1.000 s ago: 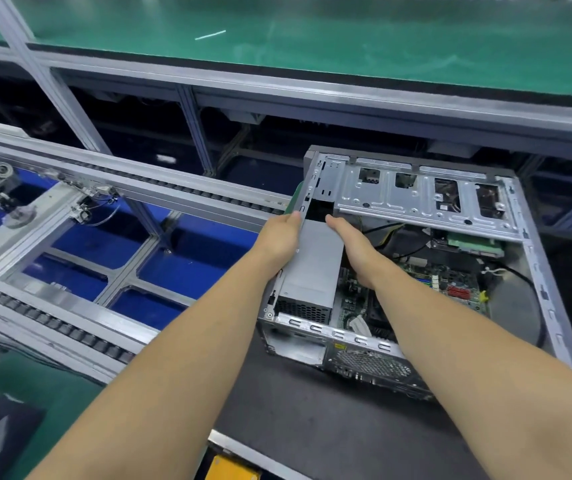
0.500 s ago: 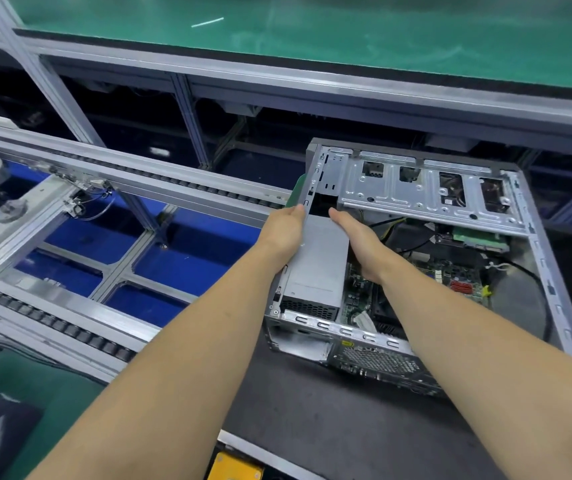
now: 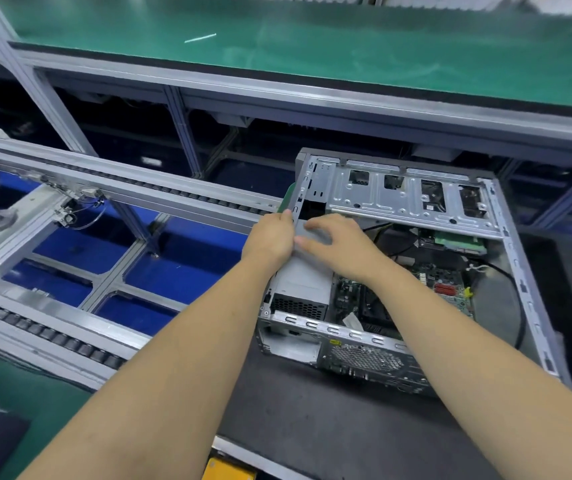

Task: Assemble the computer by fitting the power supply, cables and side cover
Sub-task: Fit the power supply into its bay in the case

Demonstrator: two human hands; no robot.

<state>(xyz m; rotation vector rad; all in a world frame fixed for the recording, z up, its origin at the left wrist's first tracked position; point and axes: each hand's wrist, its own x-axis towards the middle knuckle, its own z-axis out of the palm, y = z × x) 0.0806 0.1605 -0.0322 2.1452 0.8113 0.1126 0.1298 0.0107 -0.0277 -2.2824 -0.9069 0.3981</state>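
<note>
Sitting in the left bay of the open computer case (image 3: 516, 258), the grey power supply (image 3: 303, 284) shows a mesh-vented near end. The left hand (image 3: 270, 237) grips its outer edge; the right hand (image 3: 340, 244) lies spread, fingers loosely bent, on its top.

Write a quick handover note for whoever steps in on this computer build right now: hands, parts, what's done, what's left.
Left hand: grips the left edge of the power supply.
Right hand: fingers spread flat on top of the power supply, pressing.
The power supply sits in the left rear corner of the open case, vent end at the rear panel; whether it is fully seated cannot be told.
The case lies on its side on the dark mat.
Left: confirm seating, connect the cables, fit the side cover, which is not in view.
</note>
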